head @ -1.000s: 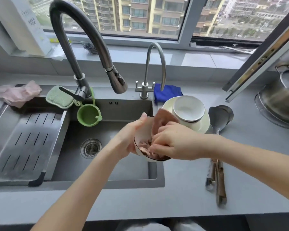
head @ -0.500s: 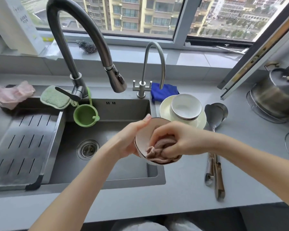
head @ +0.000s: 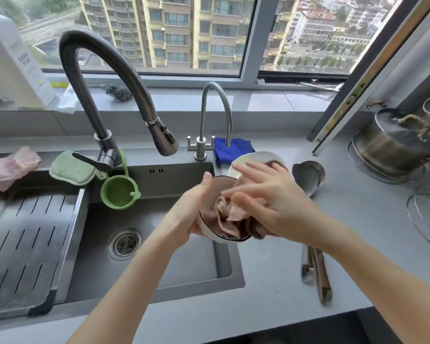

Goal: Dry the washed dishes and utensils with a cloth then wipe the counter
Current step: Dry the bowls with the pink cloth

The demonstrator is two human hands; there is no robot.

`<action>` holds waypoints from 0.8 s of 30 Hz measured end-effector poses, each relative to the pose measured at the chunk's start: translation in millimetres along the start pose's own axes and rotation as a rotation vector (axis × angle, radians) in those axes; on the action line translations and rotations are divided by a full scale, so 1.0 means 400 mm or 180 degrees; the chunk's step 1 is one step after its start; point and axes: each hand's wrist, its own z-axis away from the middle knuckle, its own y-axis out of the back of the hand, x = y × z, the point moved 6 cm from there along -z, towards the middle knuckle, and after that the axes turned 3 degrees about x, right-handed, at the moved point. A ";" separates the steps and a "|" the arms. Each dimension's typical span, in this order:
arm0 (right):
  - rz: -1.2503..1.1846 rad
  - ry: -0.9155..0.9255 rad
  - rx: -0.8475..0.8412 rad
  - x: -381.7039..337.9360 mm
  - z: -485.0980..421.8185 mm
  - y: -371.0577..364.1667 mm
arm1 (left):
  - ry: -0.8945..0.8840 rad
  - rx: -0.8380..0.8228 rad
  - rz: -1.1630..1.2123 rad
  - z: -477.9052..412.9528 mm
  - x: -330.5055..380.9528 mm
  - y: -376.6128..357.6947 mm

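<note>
Head view: left hand (head: 191, 212) cups bowl (head: 210, 234) over sink's (head: 184, 264) right edge, fingers curled round it, thumb on rim, opening tilted for access. Right hand (head: 271, 202), fingers spread and blurred, presses cloth (head: 230, 214) inside; probably mid-wipe.

Dark printed lines on white box (head: 13, 63), upper left of frame, on windowsill (head: 258, 101): too blurred to read. No other text legible.
</note>
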 end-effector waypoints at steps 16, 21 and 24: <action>-0.3263 -0.3040 0.1269 0.137 -0.017 -0.184 | -0.1969 0.1861 -0.0838 0.054 0.065 -0.039; -0.5213 -0.3798 0.1567 0.087 0.019 -0.271 | -0.2140 0.2011 -0.0796 0.045 0.007 -0.056; -0.3126 -0.3342 0.1702 0.151 0.046 -0.212 | -0.1522 0.0871 -0.0746 0.001 -0.033 -0.046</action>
